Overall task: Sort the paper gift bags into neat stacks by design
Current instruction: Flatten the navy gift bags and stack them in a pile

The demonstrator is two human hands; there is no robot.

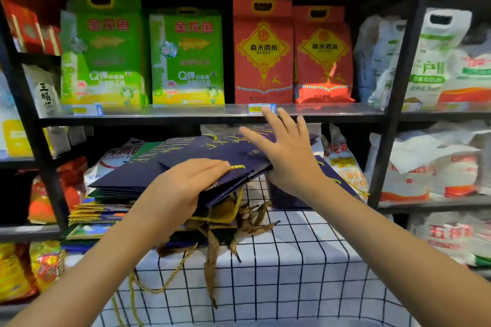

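- A bundle of navy gift bags with gold lettering is held above the counter, which is covered by a white cloth with a dark grid
- The grip of the left hand is clamped on the near edge of the bundle, fingers curled over the top face and the thumb hidden beneath
- A gold cord handle shows just past the left fingertips, at the bundle's edge
- The right hand is spread flat, fingers straight and apart; its palm lies against the right end of the bundle, though whether it presses or only touches cannot be told
- Below the left grip, brown and gold cord handles hang loose from the bags and trail onto the cloth
- To the left of the left grip, a stack of mixed bags lies flat, with yellow, blue and green edges showing
- Under the right wrist, another navy bag lies on the counter
- Beyond both grips, a dark metal shelf carries green rice boxes and red rice bags; a yellow price tag sits just above the right fingertips
- Behind the held bundle and to the right of the right grip, white sacks fill the lower shelves
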